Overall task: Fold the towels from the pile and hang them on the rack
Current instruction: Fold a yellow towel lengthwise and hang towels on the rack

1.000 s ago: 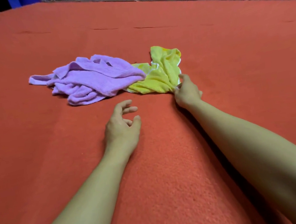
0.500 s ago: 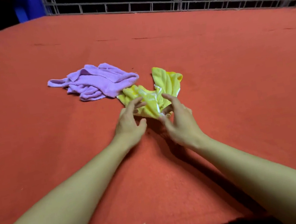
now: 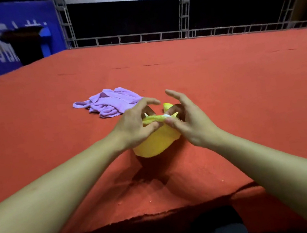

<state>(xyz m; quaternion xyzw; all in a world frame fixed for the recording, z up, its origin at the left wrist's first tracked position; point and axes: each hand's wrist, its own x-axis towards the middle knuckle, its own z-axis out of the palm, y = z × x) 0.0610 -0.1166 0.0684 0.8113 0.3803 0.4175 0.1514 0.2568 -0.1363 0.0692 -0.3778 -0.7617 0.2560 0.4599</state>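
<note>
Both forearms reach in from the near edge, converging over the middle of the red counter [image 3: 224, 89]. Left hand [image 3: 134, 128] is angled right, wrist raised off the surface, thumb and lower fingers pinching the bunched top edge of the yellow towel [image 3: 155, 142]; its index finger sticks out forward, not touching cloth. Right hand [image 3: 188, 120] mirrors it, angled left, thumb and a lower finger pinching the same edge at a white trim just beside the left hand's grip; its upper fingers fan up and forward, loosely spread. The two grips nearly touch. The yellow towel is lifted off the counter, hanging in a rounded bunch below and between the hands, with a small tip showing above the right thumb. Whether its bottom touches the counter cannot be told; a dark shadow lies under it.

Purple towel [image 3: 110, 105] lies crumpled on the counter, far-left of the hands, apart from the yellow one. Metal rack [image 3: 185, 31] of grey bars runs along the far counter edge. Blue banner [image 3: 5, 36] with blurred white lettering far left.
</note>
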